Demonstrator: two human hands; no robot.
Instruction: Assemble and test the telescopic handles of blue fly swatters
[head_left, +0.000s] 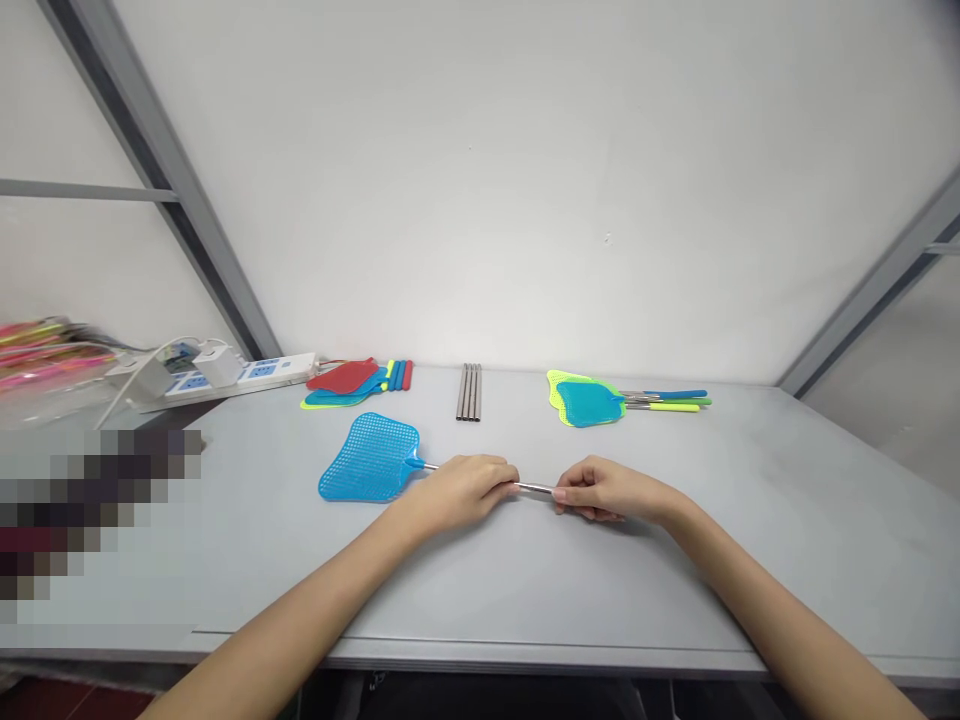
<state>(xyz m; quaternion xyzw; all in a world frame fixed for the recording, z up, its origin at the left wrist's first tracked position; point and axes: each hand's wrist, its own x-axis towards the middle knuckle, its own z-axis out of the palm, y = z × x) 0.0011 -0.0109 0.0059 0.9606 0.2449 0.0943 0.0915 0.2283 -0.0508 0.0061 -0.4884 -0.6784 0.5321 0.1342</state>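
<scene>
A blue fly swatter with a perforated head lies toward the left, its thin metal rod running right into my hands. My left hand is closed over the rod near the head. At the rod's right end, my right hand pinches the metal between thumb and fingers. A short bright stretch of rod shows between the two hands. Whether my right palm hides a handle, I cannot tell. Behind my hands, several metal tubes lie side by side on the grey table.
At the back left lie red, blue and yellow-green swatter heads and coloured handles. Swatters with handles are stacked at the back right. A white power strip with plugs and cables sits by the left frame post. The wall bounds the table's back.
</scene>
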